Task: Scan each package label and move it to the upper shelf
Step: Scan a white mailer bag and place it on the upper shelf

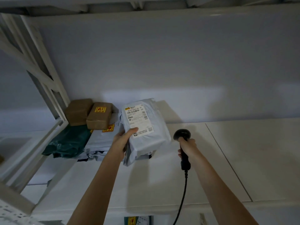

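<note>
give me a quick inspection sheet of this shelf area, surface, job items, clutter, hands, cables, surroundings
surface: white shelf board with a seam line, dimly lit.
job's things: grey mailer package with its printed label facing up; black barcode scanner.
clutter: two brown cardboard boxes, a dark green bag and a stack of grey mailers at the shelf's left end.
grippers: left hand holds the grey mailer package, thumb on its label; right hand grips the scanner handle.
cables: black scanner cable hangs down from the handle.
surroundings: white shelf frame at left, plain wall behind, another shelf above.
</note>
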The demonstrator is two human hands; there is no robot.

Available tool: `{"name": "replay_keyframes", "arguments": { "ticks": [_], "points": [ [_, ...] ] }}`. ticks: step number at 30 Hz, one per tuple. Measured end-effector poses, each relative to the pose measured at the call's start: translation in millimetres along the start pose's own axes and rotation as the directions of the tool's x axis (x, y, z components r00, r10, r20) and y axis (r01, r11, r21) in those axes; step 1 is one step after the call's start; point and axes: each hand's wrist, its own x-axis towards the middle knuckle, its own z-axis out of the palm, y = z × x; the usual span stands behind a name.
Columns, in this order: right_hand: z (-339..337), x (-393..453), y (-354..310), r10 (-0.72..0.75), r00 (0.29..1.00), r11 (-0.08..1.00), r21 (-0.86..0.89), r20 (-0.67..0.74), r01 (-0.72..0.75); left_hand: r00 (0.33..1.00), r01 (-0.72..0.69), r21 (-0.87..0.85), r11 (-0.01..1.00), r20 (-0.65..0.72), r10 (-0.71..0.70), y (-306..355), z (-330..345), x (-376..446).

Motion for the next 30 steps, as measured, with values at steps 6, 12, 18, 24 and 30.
{"name": "replay_keyframes", "arguments": {
  "ticks": [6,12,18,24,30],
  "points": [
    [24,19,28,0.035,0.998,0.993,-0.117,0.044,-0.03,0.996,0.088,-0.043,0.995,-0.008,-0.089,0,-21,-7],
    [36,26,34,0.011,1.0,0.99,-0.139,-0.025,-0.015,0.993,0.093,-0.121,0.988,0.09,-0.082,0,-26,-19],
    [23,0,26,-0.093,0.993,0.782,-0.623,-0.078,0.024,0.983,0.126,-0.182,0.975,0.157,-0.098,-5,-26,-25],
    [-8,-76,-8,-0.422,0.73,0.816,-0.126,0.537,0.564,0.969,0.175,-0.168,0.97,0.203,-0.14,5,-27,-50],
    [-28,-145,-19,-0.573,0.541,0.756,0.143,0.616,0.639,0.976,0.016,0.0,1.0,0.217,-0.016,25,-19,-107]
  ]
}}
